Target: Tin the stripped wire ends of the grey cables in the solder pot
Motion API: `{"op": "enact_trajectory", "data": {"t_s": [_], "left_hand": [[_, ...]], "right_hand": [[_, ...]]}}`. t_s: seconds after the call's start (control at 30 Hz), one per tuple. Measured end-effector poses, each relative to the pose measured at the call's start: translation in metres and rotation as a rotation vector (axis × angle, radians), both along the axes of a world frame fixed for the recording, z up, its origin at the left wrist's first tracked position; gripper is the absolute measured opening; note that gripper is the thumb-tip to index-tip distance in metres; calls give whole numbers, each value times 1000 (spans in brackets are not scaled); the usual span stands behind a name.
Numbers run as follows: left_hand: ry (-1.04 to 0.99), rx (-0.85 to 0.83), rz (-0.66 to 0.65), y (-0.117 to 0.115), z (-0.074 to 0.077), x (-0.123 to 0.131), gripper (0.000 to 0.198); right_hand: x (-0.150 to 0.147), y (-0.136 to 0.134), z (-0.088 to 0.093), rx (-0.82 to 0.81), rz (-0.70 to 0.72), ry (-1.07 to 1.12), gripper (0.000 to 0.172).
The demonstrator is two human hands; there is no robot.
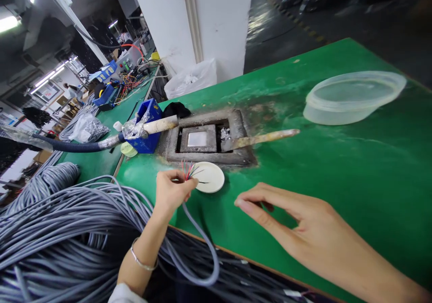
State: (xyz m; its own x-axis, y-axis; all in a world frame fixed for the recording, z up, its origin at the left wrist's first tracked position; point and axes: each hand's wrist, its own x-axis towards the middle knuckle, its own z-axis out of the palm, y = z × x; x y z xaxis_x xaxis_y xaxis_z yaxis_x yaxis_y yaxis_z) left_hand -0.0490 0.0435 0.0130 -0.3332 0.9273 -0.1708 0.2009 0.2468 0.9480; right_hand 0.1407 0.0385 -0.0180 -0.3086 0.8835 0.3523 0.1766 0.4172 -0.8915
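My left hand [172,190] is closed around the end of a grey cable [202,242], whose thin coloured wires [187,168] fan out above my fingers. The cable loops down off the table's near edge. Just right of this hand lies a small white round dish [211,179] on the green table [337,168]. My right hand [303,231] hovers over the table nearer to me, fingers stretched toward the left, thumb and forefinger close together, with nothing visible in them.
A grey metal solder pot [205,138] sits sunk in the table behind the dish, a flat scraper [259,138] resting across it and a fume hose [84,145] ending at its left. A clear plastic bowl [351,97] lies far right. Bundles of grey cable [57,231] fill the left; a blue bin [148,127] stands beyond.
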Motion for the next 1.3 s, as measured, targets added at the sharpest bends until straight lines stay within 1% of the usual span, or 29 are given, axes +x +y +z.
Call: {"op": "enact_trajectory", "data": {"t_s": [0.1,0.2,0.37,0.47,0.53,0.63,0.7,0.77,0.87,0.97,1.03,1.13,1.3], "left_hand": [[101,-79,-75,14,-2,-1,21],[163,-118,-87,19,-4,-1,21],[268,-129,-110,20,-2,-1,22],[340,-151,-145,23,0,1,20],[397,-170,-176,26,3,3,19],[497,-193,-236,31,8,6,21],[544,-197,-279,35,14,7,20],[559,-182,-301,41,20,6,19],[594,-115,-269,56,28,3,19],[734,-26,-216,78,31,2,20],[829,22,-217,94,29,3,21],[906,59,-275,114,22,5,25],[997,26,-314,134,11,9,23]], "right_hand": [[-1,0,-4,58,10,-25,39],[-5,-3,-10,124,68,-71,36],[-13,-13,-26,250,194,-204,44],[-15,-17,-34,338,169,-309,46],[-15,-19,-37,435,175,-361,43],[-15,-22,-38,580,269,-412,42],[-14,-22,-37,634,301,-415,44],[-13,-22,-36,646,316,-416,46],[-10,-22,-36,623,352,-435,48],[-8,-24,-41,578,356,-439,51],[-7,-25,-44,558,337,-440,53],[-9,-25,-44,572,282,-446,54],[-15,-22,-38,603,206,-458,47]]}}
